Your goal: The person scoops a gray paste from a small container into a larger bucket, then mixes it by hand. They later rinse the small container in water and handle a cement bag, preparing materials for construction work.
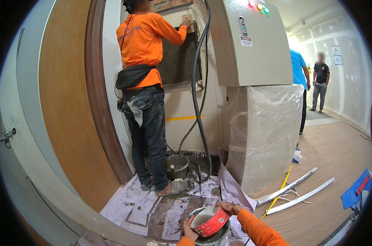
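Note:
At the bottom of the head view, I hold a short round tub with a red label [212, 223] tilted over a bucket [212, 242] with grey, wet-looking mix in it. My right hand [230, 207] is closed on the tub's upper right rim. Around its left side curls my left hand [189, 228], partly cut off by the lower edge. Pale grey residue coats the tub's inner wall; its bottom is hard to make out.
A co-worker in orange [143, 49] stands ahead, one hand pressing a flat tool to a grey wall patch [178, 61]. Black cables [196, 82] hang beside an electrical cabinet [255, 49] on a plastic-wrapped base. Another bucket [178, 166], stained sheets [116, 209] and metal strips [292, 186] lie around.

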Tool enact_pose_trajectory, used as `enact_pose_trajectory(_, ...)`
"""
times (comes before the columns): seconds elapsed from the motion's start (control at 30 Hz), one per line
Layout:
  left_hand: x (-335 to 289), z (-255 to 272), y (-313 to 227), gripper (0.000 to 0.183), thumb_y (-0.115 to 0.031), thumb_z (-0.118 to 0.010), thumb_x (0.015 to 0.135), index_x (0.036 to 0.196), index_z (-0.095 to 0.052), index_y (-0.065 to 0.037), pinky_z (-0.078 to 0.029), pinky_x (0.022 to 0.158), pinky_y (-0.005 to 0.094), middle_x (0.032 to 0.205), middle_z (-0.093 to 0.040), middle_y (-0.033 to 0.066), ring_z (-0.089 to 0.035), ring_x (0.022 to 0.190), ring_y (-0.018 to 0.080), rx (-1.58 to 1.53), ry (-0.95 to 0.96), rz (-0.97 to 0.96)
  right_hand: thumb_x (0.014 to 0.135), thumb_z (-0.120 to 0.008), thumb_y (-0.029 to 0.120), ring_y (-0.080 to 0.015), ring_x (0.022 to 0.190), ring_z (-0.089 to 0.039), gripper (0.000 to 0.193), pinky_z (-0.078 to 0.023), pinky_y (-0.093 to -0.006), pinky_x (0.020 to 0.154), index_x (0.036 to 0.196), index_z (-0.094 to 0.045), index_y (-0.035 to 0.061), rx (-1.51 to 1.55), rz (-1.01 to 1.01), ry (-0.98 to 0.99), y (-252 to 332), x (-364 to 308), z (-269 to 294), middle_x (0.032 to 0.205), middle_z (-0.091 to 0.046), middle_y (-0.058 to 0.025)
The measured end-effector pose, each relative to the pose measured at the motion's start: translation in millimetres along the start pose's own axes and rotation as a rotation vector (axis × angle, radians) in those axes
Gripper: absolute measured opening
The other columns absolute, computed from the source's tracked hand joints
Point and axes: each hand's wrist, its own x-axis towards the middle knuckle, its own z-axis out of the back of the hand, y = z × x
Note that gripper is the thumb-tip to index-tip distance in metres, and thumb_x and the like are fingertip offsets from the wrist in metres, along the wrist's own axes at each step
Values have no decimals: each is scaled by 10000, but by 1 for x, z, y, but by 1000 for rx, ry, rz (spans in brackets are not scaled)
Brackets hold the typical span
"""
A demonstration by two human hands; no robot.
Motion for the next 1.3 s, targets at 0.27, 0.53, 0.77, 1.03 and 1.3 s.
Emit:
enact_pose_trajectory(0.27, 5, 30, 2, 565, -484, -291, 990, 1320, -560, -112, -456, 1002, 541, 1310, -606, 128, -586, 1173, 340, 29, 94, 249, 802, -540, 442, -220, 588, -662, 441, -610, -409, 572, 998, -625, 56, 189, 22, 124, -32, -12, -1, 812, -687, -89)
enact_pose_trajectory(0.53, 7, 25, 0, 460, -359, -333, 1009, 1248, -604, -75, -469, 1003, 460, 1220, -661, 96, -608, 1145, 265, 257, -25, 116, 836, -569, 423, -237, 773, -700, 500, -587, -433, 708, 1116, -647, 16, 181, 120, -89, -37, -33, -16, 909, -709, -97)
enact_pose_trajectory(0.77, 8, 47, 12, 363, -298, -491, 956, 1188, -624, -52, -470, 998, 402, 1198, -675, 95, -617, 1143, 249, 508, 125, -26, 893, -620, 393, -229, 988, -666, 541, -511, -318, 881, 1343, -585, 94, -465, 734, -244, -21, -34, -29, 1144, -696, -151)
enact_pose_trajectory(1.03, 8, 27, 17, 442, -353, -429, 974, 1296, -562, -81, -442, 1047, 413, 1307, -616, 93, -563, 1224, 270, 10, 87, 177, 817, -587, 437, -443, 911, -636, 653, -533, -487, 838, 1447, -440, 343, -883, 820, -513, 0, -111, -77, 1153, -576, -198)
enact_pose_trajectory(1.3, -24, -16, 0, 514, -479, -472, 971, 1320, -551, -110, -449, 1023, 422, 1291, -615, 64, -564, 1205, 270, -150, 108, -123, 851, -537, 140, -280, 1167, -548, 671, -435, -366, 1031, 1500, -363, 132, -232, 944, -395, -60, -43, -58, 1317, -536, -160)
